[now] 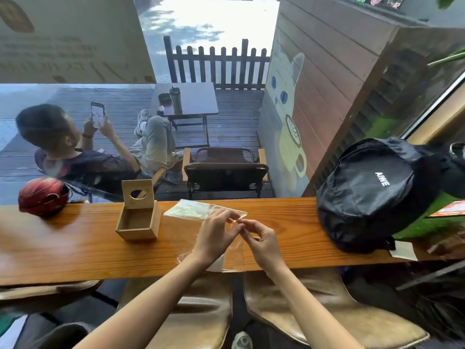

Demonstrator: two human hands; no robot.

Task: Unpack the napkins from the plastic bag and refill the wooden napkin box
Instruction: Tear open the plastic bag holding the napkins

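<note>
Pinching the clear bag (227, 238) between fingertips, left hand (215, 235) and right hand (261, 241) meet just right of the box (139, 217), above the counter (75, 248). Box stands lid-up. A second bag (198, 209) lies flat beside the box; a backpack (370, 195) sits far right.

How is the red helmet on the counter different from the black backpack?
The red helmet is small, rounded and glossy, near the counter's left end; the black backpack is much bigger, soft and crumpled, and sits at the right end. The backpack shows white lettering; the helmet shows thin pale lines. Both rest on the wooden counter, untouched by either hand.
</note>
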